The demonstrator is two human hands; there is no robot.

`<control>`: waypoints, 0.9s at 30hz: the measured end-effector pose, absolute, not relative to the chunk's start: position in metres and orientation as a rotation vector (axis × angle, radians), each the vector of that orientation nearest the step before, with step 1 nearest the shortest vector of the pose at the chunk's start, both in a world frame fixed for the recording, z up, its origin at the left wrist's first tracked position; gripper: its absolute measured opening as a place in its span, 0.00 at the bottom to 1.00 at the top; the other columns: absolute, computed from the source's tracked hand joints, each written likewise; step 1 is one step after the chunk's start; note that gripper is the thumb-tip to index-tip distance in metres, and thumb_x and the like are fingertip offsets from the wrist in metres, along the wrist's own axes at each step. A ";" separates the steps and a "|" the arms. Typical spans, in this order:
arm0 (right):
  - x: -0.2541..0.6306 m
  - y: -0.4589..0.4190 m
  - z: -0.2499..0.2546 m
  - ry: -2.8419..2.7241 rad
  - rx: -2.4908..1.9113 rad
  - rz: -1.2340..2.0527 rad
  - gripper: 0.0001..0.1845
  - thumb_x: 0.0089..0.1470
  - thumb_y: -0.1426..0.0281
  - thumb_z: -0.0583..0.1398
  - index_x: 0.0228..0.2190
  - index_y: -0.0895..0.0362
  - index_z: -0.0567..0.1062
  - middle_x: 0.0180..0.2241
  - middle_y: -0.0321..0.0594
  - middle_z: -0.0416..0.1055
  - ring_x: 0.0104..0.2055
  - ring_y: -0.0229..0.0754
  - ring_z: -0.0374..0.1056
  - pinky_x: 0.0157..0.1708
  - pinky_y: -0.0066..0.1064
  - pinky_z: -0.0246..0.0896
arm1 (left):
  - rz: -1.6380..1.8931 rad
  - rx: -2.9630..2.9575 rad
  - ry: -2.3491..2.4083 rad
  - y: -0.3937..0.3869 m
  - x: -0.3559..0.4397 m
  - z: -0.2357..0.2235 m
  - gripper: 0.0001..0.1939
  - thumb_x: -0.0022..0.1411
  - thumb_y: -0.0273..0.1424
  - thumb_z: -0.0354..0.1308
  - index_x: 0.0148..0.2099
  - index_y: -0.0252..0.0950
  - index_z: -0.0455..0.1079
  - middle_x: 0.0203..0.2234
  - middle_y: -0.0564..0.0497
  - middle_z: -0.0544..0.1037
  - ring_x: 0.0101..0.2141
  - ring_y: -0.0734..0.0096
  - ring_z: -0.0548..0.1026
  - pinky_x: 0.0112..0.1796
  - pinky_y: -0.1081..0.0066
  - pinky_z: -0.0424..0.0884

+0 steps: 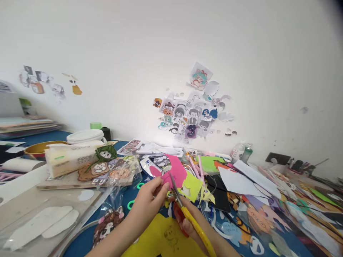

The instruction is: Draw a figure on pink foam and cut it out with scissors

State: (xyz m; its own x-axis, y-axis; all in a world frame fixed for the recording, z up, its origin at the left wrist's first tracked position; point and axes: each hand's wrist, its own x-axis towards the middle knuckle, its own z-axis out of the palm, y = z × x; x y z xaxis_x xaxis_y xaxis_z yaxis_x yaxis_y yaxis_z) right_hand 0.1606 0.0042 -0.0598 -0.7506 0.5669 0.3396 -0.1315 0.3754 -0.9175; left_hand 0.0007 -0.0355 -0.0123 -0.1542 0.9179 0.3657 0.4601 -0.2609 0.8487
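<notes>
Near the middle of the view, my left hand (153, 194) pinches the lower left edge of a bright pink sheet (177, 168) with an irregular cut outline. My right hand (184, 216) grips a pair of scissors (193, 224) with yellow and red handles. Their blades point up and away, at the pink sheet's lower part beside my left fingertips. Whether the blades are fully closed is hard to make out. A lime-yellow sheet (193, 186) with a cut-out hole lies just behind the scissors. Below my hands is a yellow piece (150, 233) with a small animal drawing.
Paper scraps and cut-outs crowd the blue table (76, 246). On the left are a tissue pack (72, 159), a white-lidded tub (85, 136) and a board (24, 203). White paper (237, 182), a black piece (218, 192) and bottles (246, 152) lie right. Pictures (191, 114) cover the wall.
</notes>
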 end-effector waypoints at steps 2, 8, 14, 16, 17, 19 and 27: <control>0.161 0.004 -0.058 -2.016 -0.384 1.408 0.36 0.47 0.42 0.51 0.46 0.58 0.62 0.22 0.30 0.48 0.20 0.31 0.41 0.19 0.26 0.38 | 1.409 1.685 1.555 -0.036 0.000 -0.010 0.18 0.58 0.42 0.44 0.21 0.39 0.50 0.13 0.58 0.60 0.18 0.75 0.61 0.22 0.74 0.56; 0.166 -0.003 -0.040 -2.064 -0.444 1.421 0.35 0.48 0.43 0.51 0.47 0.57 0.62 0.25 0.32 0.50 0.23 0.33 0.45 0.22 0.27 0.45 | 1.394 1.704 1.570 -0.038 -0.002 -0.008 0.18 0.58 0.42 0.44 0.20 0.39 0.49 0.13 0.58 0.60 0.18 0.75 0.60 0.21 0.74 0.56; 0.168 -0.008 -0.035 -2.044 -0.465 1.459 0.36 0.47 0.45 0.53 0.52 0.53 0.60 0.33 0.40 0.56 0.33 0.41 0.55 0.35 0.34 0.55 | 1.356 1.759 1.569 -0.038 0.000 -0.006 0.17 0.57 0.41 0.44 0.20 0.40 0.48 0.13 0.58 0.59 0.18 0.75 0.59 0.20 0.74 0.54; 0.167 -0.008 -0.037 -2.021 -0.464 1.477 0.37 0.46 0.44 0.53 0.52 0.53 0.60 0.32 0.39 0.56 0.33 0.42 0.56 0.37 0.35 0.56 | 1.364 1.747 1.554 -0.038 0.000 -0.006 0.17 0.57 0.41 0.44 0.20 0.40 0.48 0.12 0.58 0.59 0.17 0.75 0.59 0.20 0.74 0.54; 0.166 -0.007 -0.037 -2.012 -0.461 1.486 0.37 0.46 0.44 0.53 0.52 0.53 0.60 0.31 0.39 0.56 0.34 0.42 0.56 0.38 0.36 0.56 | 1.368 1.736 1.547 -0.038 0.000 -0.007 0.17 0.57 0.41 0.44 0.20 0.40 0.48 0.12 0.58 0.59 0.17 0.76 0.58 0.20 0.74 0.54; 0.165 -0.007 -0.037 -2.005 -0.451 1.491 0.37 0.46 0.44 0.53 0.51 0.54 0.61 0.31 0.38 0.56 0.33 0.41 0.56 0.38 0.35 0.57 | 1.372 1.716 1.533 -0.038 -0.001 -0.008 0.18 0.57 0.41 0.44 0.20 0.40 0.47 0.12 0.58 0.59 0.17 0.76 0.58 0.20 0.74 0.53; 0.166 -0.006 -0.036 -2.038 -0.447 1.436 0.37 0.47 0.44 0.53 0.51 0.54 0.61 0.31 0.39 0.57 0.30 0.39 0.54 0.31 0.31 0.55 | 1.374 1.614 1.437 -0.039 0.002 -0.006 0.18 0.56 0.43 0.46 0.20 0.40 0.48 0.12 0.59 0.59 0.16 0.76 0.60 0.20 0.75 0.56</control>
